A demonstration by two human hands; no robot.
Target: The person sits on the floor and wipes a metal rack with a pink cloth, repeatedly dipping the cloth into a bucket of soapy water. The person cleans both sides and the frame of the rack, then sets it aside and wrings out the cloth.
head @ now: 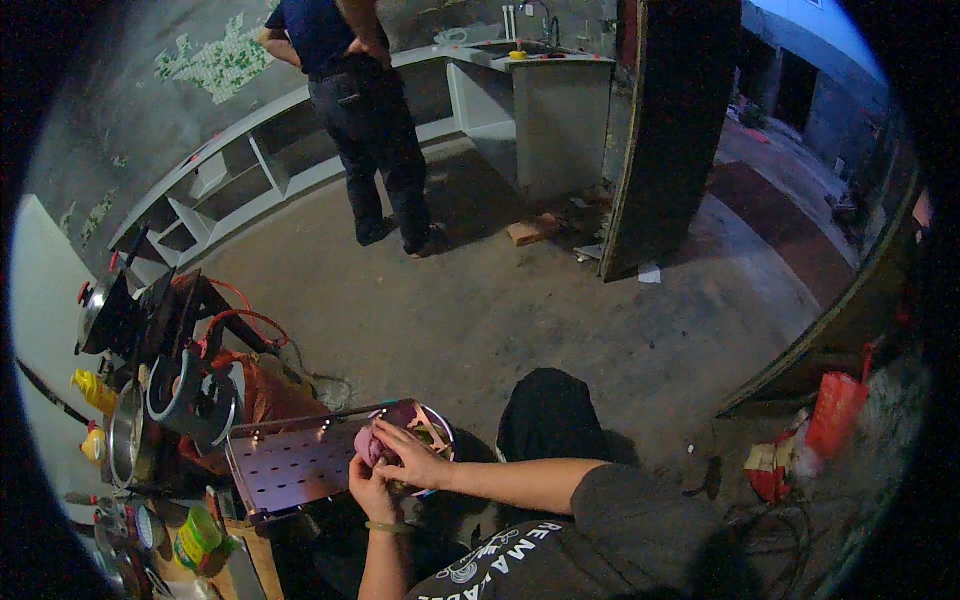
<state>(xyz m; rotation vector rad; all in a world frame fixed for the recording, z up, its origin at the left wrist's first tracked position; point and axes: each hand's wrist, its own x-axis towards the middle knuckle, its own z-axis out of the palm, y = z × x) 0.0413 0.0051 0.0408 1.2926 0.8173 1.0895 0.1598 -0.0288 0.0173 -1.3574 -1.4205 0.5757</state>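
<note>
Both my hands meet in front of me around a small, rounded, pinkish-purple item (367,446), perhaps an onion. My left hand (366,486), with a bangle at the wrist, grips it from below. Reaching in from the right, my right hand (414,461) lays its fingers over the item's upper side and partly hides it. Beneath and to the left extends a perforated metal rack (289,471) with a low rail. A round basin (452,437) with greenish contents shows behind my right hand; my forearm covers part of it.
Cookware, including a metal pot (126,435), crowds the left side. A green-yellow tub (199,529) and a cleaver (244,566) lie on a wooden board (262,555). Ahead, a person (360,112) stands by a low counter (289,191). A red bag (834,412) is at right.
</note>
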